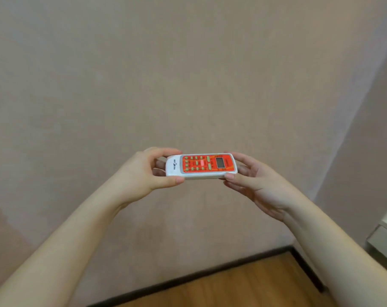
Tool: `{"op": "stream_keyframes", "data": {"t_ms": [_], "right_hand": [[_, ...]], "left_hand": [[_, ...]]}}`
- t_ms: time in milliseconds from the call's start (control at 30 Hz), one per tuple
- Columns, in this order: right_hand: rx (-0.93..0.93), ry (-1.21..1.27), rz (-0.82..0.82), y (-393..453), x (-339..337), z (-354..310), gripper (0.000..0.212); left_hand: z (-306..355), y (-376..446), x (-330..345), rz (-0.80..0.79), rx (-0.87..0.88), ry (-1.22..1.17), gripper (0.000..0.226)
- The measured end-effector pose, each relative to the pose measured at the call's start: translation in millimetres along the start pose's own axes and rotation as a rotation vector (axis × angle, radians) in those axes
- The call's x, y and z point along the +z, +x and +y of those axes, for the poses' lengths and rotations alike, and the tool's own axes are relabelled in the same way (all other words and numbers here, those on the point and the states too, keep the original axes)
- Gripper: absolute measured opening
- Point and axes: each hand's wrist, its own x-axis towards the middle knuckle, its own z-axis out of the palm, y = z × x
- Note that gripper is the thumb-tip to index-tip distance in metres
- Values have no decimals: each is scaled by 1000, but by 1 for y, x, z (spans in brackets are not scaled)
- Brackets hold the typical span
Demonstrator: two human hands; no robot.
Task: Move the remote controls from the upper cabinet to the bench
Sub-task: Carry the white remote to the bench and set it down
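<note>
Remote control point(201, 166): white body, orange keypad, held in mid-air before a bare wall point(188, 74). Long axis runs left-right. Left hand point(141, 173) pinches its left end, right hand point(257, 185) its right end. Cabinet and bench not visible.

Setting: a room in a home, by the look of its finishes.
Walls: plain pinkish-beige wall point(188, 74) meeting a second wall at a corner on the right.
Floor: warm wood-look floor point(243, 286) edged by a dark skirting strip point(188, 276).
Furniture: pale cabinet edge point(385, 238) at far right.
</note>
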Motion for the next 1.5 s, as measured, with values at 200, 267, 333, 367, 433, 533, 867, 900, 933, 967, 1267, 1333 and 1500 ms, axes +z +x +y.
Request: {"op": "stream_keyframes", "data": {"t_ms": [200,267,333,367,433,533,867,900,933,967,1267,1333,1500], "right_hand": [[-23,-40,181,-53,-62,-12,55],[-34,-62,225,-70,-83,-18,58],[-46,-63,263,-89,-107,-21,59],[-45,-63,284,-99,-121,-23,58],[-49,-71,332,-120,-149,-28,59],[-60,-76,402,-153,-193,-31,66],[-69,-58,605,-230,-299,-34,55],[-66,-62,628,-234,-306,-34,53],[-66,-63,653,-236,-314,-33,52],[-67,-58,680,-238,-322,-31,52],[-24,-71,947,-239,-381,-7,51],[-27,-70,1011,-236,-392,-6,53],[2,-96,1137,-235,-411,-5,54]], "left_hand": [[37,30,70,-118,99,-14,52],[52,39,94,-140,130,-18,52],[66,47,121,-165,154,-17,52],[73,51,136,-182,160,-21,51],[88,59,169,-224,174,-29,51],[111,69,220,-289,214,-19,49],[168,104,353,-453,323,-55,50],[170,108,363,-466,327,-61,50],[172,113,375,-480,329,-67,51],[174,118,386,-497,331,-70,52],[170,194,484,-699,420,-123,57],[171,211,504,-744,445,-142,57],[180,247,546,-864,504,-146,58]]}}
